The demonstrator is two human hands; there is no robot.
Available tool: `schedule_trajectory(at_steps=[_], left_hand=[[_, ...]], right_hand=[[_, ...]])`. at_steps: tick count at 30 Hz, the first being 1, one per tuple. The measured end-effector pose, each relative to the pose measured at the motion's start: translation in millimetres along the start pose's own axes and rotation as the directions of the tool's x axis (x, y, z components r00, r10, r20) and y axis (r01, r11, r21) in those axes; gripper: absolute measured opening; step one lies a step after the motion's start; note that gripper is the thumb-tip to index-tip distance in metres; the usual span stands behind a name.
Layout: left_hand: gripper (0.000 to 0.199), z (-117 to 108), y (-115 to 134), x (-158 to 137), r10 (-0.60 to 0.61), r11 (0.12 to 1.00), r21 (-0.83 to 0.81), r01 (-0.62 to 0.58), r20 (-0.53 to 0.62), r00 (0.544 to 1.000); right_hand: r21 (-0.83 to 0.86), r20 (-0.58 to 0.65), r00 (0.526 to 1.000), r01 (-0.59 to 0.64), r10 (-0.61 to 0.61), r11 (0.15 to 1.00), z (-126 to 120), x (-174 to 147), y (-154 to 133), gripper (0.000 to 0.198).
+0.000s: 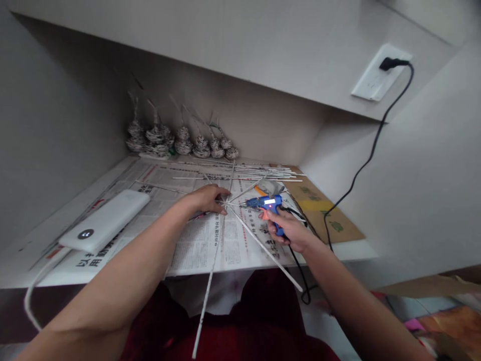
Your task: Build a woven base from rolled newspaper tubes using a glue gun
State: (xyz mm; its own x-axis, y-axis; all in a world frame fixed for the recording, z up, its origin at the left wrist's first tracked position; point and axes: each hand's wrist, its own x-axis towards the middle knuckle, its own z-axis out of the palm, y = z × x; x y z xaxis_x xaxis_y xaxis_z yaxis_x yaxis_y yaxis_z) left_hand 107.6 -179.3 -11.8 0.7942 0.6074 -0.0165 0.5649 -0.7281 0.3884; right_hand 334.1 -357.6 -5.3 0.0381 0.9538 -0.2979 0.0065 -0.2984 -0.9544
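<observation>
Several rolled paper sticks point(263, 244) cross in a star shape, with two long ends reaching past the table's front edge. My left hand point(206, 198) is closed at the crossing, thumb and fingertips holding the sticks there. In my right hand point(287, 228) is a blue hot glue gun point(267, 201) with an orange trigger, gripped by its handle. Its nozzle points left at the crossing, close to my left fingertips. Whether the tip touches the sticks I cannot tell.
Newspaper point(233, 240) covers the white tabletop. Several woven gourd shapes point(183, 142) stand along the back wall, with loose paper sticks point(263, 172) in front. A white power bank point(107, 220) lies left. Cardboard point(323, 205) lies right, below a black cord point(370, 155) plugged into a socket point(376, 75).
</observation>
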Motion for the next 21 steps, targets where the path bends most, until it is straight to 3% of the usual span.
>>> schedule_trajectory(at_steps=[4,8,10,12,13,15,18,21], left_hand=[[0.079,-0.8,1.2,-0.7,-0.013,1.000,-0.026,0.014,0.017,1.000],[0.079,0.3,-0.5,-0.2,0.000,0.999,-0.045,0.000,0.001,1.000],[0.079,0.7,-0.9,-0.1,0.005,0.999,-0.045,-0.005,-0.001,1.000],[0.079,0.4,-0.5,-0.3,0.003,0.999,-0.050,-0.003,0.000,1.000],[0.079,0.1,0.0,-0.6,0.000,0.999,-0.050,0.000,-0.001,1.000],[0.079,-0.7,1.2,-1.0,-0.001,0.999,-0.042,0.001,-0.003,1.000],[0.080,-1.4,2.0,-1.2,0.006,0.999,-0.040,-0.006,-0.005,1.000],[0.080,-1.1,1.2,-0.7,0.010,0.999,-0.053,-0.010,-0.006,1.000]], right_hand=[[0.009,-0.110,0.992,0.062,-0.061,0.998,-21.3,-12.1,5.5,0.036],[-0.055,-0.273,0.947,0.162,-0.171,0.985,-42.8,-9.0,3.3,0.037],[-0.166,-0.384,0.893,0.184,-0.235,0.969,-57.9,-5.9,0.8,0.037],[-0.388,-0.507,0.800,0.122,-0.322,0.914,-77.6,-6.0,-1.2,0.036],[-0.530,-0.547,0.746,0.043,-0.380,0.847,-89.2,-8.0,-1.8,0.036],[-0.771,-0.556,0.665,-0.189,-0.499,0.608,-114.7,-15.9,-1.7,0.037],[-0.853,-0.520,0.678,-0.444,-0.519,0.274,-154.1,-32.6,3.4,0.043],[-0.845,-0.511,0.691,-0.512,-0.511,0.153,-185.6,-43.0,13.8,0.056]])
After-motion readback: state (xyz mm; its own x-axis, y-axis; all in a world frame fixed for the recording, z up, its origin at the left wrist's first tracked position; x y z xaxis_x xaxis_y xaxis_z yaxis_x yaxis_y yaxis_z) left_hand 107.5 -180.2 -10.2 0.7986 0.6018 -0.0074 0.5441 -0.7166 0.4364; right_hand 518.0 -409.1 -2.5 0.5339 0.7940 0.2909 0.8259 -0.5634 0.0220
